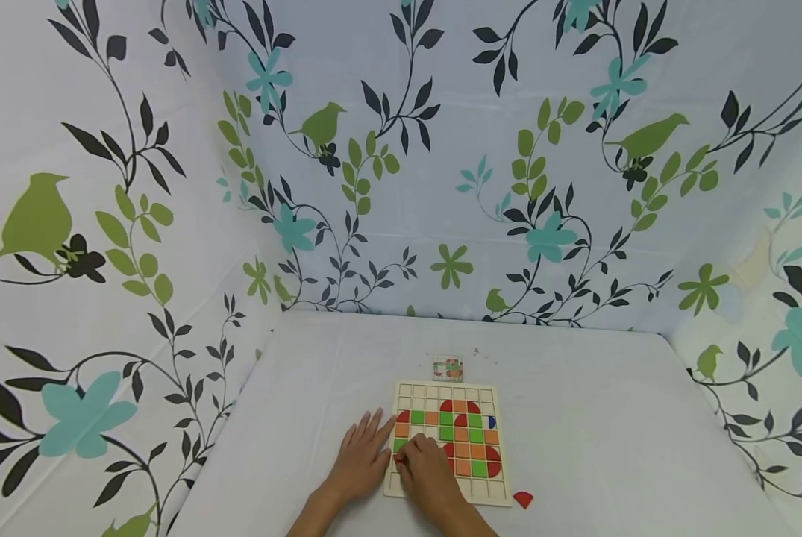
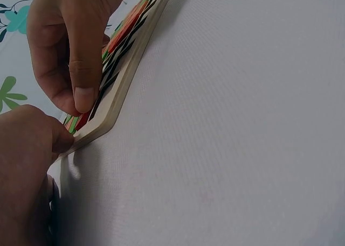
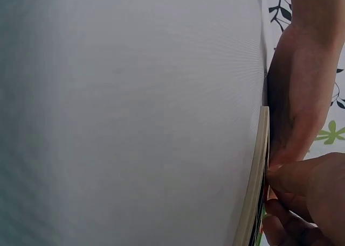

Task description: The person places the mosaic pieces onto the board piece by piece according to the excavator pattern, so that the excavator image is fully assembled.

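Observation:
A square wooden grid board (image 1: 416, 391) lies on the table, with red, green and orange pieces in many of its cells. My right hand (image 1: 429, 466) is over the board's lower left part, its fingers curled. Between its thumb and fingertips is a red piece (image 1: 400, 460), mostly covered; the left wrist view shows red (image 2: 83, 119) under the thumb tip. Flat against the board's left edge, my left hand (image 1: 362, 459) spreads its fingers, and its thumb touches the rim near the corner. The right hand hides several cells.
A red quarter-circle piece (image 1: 523, 499) lies on the white table (image 1: 595, 418), off the board's lower right corner. Behind the board is a small patterned card (image 1: 448, 368). A blue piece (image 1: 491, 422) sits near the right edge. Patterned cloth (image 1: 401, 224) walls in the table.

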The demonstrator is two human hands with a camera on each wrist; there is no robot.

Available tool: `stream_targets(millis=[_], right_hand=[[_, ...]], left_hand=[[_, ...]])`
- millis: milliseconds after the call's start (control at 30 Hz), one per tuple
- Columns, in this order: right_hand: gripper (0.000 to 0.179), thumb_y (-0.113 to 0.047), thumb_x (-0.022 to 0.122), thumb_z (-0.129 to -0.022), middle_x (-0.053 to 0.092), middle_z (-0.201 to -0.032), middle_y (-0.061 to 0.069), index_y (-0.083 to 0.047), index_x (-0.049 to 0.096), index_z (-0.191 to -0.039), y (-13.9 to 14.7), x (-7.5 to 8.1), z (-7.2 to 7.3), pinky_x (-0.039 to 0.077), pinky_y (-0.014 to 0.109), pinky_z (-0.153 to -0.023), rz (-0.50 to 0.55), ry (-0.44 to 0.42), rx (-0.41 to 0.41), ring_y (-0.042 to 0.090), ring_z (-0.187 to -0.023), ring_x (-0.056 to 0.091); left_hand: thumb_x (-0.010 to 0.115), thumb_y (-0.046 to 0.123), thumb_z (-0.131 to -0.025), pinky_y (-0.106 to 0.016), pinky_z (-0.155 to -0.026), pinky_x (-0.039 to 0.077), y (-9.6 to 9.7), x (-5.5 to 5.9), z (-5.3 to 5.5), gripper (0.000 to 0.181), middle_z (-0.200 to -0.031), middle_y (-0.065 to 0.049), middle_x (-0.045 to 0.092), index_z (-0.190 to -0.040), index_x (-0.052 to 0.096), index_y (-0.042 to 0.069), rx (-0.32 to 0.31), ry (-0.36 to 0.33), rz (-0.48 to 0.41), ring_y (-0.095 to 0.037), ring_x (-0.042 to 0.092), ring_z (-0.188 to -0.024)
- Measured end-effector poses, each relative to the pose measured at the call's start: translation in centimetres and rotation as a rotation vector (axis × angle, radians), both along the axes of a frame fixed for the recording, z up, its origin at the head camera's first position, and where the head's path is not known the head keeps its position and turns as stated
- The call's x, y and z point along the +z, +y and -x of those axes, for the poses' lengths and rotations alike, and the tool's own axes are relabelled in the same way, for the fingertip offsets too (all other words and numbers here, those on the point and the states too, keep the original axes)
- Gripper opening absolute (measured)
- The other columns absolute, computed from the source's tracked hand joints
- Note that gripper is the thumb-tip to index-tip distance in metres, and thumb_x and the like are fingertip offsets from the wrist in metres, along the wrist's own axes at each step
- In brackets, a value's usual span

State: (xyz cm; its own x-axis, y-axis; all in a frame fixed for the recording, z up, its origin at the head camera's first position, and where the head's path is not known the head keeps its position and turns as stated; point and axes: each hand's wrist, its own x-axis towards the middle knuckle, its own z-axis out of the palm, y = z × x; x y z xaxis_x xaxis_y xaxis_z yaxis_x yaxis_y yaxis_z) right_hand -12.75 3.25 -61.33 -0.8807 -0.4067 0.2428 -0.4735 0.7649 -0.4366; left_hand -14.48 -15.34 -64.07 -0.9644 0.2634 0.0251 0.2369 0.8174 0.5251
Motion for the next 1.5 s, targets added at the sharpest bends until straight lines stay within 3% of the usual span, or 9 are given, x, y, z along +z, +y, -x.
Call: stream_targets(millis=[400,533,600,700,833,933,1100,1300,1500], right_hand=[[0.007,-0.015,0.08,-0.094,0.057,-0.096,-0.008,-0.017,0.074,-0.097,0.3,0.5,0.5,0.045,0.026,-0.072,0.051,-0.105,0.029,0.006,-0.082,0.046],[0.01,-0.016,0.08,-0.092,0.057,-0.1,-0.008,-0.018,0.076,-0.1,1.2,1.5,0.4,0.053,0.031,-0.079,0.053,-0.18,0.008,0.007,-0.089,0.052],[0.011,-0.02,0.08,-0.093,0.058,-0.102,-0.009,-0.02,0.075,-0.102,2.2,2.1,0.3,0.056,0.033,-0.083,0.055,-0.209,-0.025,0.008,-0.091,0.054],[0.01,-0.022,0.078,-0.096,0.059,-0.103,-0.008,-0.02,0.074,-0.104,4.4,3.1,-0.2,0.057,0.031,-0.079,0.095,-0.241,-0.073,0.01,-0.091,0.055],[0.017,-0.016,0.079,-0.094,0.061,-0.106,-0.005,-0.015,0.072,-0.109,8.8,4.4,-0.9,0.055,0.03,-0.078,0.116,-0.281,-0.14,0.013,-0.093,0.056],[0.028,-0.011,0.081,-0.09,0.062,-0.112,0.0,-0.013,0.069,-0.115,12.4,4.8,-1.4,0.058,0.038,-0.088,0.071,-0.371,-0.226,0.017,-0.098,0.056],[0.036,-0.007,0.087,-0.084,0.061,-0.111,0.005,-0.014,0.068,-0.114,16.5,3.2,-2.2,0.059,0.05,-0.094,-0.01,-0.498,-0.302,0.022,-0.097,0.053],[0.025,-0.005,0.086,-0.084,0.055,-0.093,0.001,-0.013,0.069,-0.101,17.9,0.7,-2.6,0.058,0.036,-0.081,0.002,-0.497,-0.301,0.016,-0.084,0.052],[0.033,-0.025,0.087,-0.088,0.052,-0.083,0.004,-0.006,0.062,-0.099,18.8,0.8,-2.4,0.049,0.034,-0.068,0.023,-0.515,-0.412,0.018,-0.076,0.051]], left_hand=[[0.051,0.028,-0.109,-0.07,-0.125,0.019,-0.1,0.2,0.0,0.056,-0.172,-0.017,0.031,-0.163,0.042,0.017,-0.003,0.004,-0.003,-0.044,0.023,-0.16],[0.052,0.027,-0.108,-0.071,-0.124,0.02,0.1,0.4,-0.1,0.056,-0.171,-0.019,0.033,-0.162,0.043,0.015,-0.004,0.018,-0.01,-0.046,0.025,-0.159],[0.052,0.026,-0.107,-0.071,-0.124,0.02,0.1,0.5,-0.1,0.056,-0.17,-0.02,0.034,-0.162,0.044,0.014,-0.003,0.024,-0.015,-0.046,0.026,-0.158],[0.052,0.025,-0.107,-0.07,-0.125,0.019,0.2,0.7,-0.1,0.056,-0.171,-0.019,0.033,-0.162,0.044,0.015,0.005,0.012,-0.017,-0.046,0.025,-0.159],[0.052,0.025,-0.107,-0.07,-0.125,0.018,0.3,0.7,0.0,0.056,-0.171,-0.018,0.032,-0.162,0.044,0.015,0.007,-0.009,-0.036,-0.045,0.023,-0.16],[0.051,0.025,-0.108,-0.069,-0.126,0.016,0.3,0.6,0.0,0.057,-0.172,-0.017,0.03,-0.163,0.042,0.016,0.005,-0.025,-0.041,-0.044,0.021,-0.16],[0.052,0.026,-0.107,-0.07,-0.125,0.016,0.2,0.5,-0.2,0.058,-0.172,-0.017,0.03,-0.163,0.042,0.017,0.018,-0.025,-0.032,-0.044,0.021,-0.16],[0.052,0.027,-0.108,-0.069,-0.126,0.015,0.3,0.5,-0.3,0.057,-0.173,-0.016,0.029,-0.163,0.041,0.018,0.021,-0.031,-0.045,-0.043,0.02,-0.161],[0.052,0.026,-0.108,-0.069,-0.126,0.016,0.5,0.7,-0.2,0.057,-0.173,-0.016,0.029,-0.163,0.041,0.017,0.016,-0.03,-0.038,-0.043,0.02,-0.161]])
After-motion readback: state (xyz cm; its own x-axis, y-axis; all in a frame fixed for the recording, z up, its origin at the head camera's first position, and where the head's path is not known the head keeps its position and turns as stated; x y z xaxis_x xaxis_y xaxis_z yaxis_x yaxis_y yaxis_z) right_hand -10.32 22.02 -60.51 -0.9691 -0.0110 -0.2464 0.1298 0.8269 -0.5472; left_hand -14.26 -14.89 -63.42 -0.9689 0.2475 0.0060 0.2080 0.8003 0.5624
